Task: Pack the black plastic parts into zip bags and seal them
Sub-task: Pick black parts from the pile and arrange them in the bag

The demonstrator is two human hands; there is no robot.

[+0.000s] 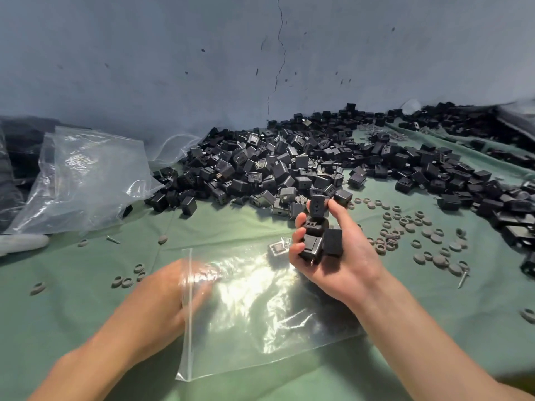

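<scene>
**Handful of black plastic parts held over a flat zip bag**

Gripped in the right hand [344, 266], fingers and thumb curled round them: a handful of black plastic parts [333, 241]. Small boxy housings, matt black, some with little rectangular slots in one face, one with a flat square face turned toward the camera. Held above the far right corner of the zip bag [260, 319], clear of the desk [434, 328].

Lying flat on the green cloth [86, 319] over the desk: that zip bag, clear, glossy and creased, with its zip strip running along the left edge. At that edge, the left hand [170, 296], fingers seen through the plastic. Blurred, so cannot tell whether inside the bag or beneath it, nor whether gripping the film.

At the bag's far edge, just beside the right hand's fingertips: a single part [276, 248] with a grey square face. Inside the film or behind it, cannot tell.

Beyond, against the blue-grey cracked wall [173, 68]: a broad pile [289, 163] of the same black housings, spreading to the right edge of the view.

Between pile and hands, mostly to the right: scattered grey rings and caps [405, 230]. Far left: crumpled clear bags [86, 175]. Near those, a screw [113, 240]. At right, among the caps, a second screw [463, 280].
</scene>
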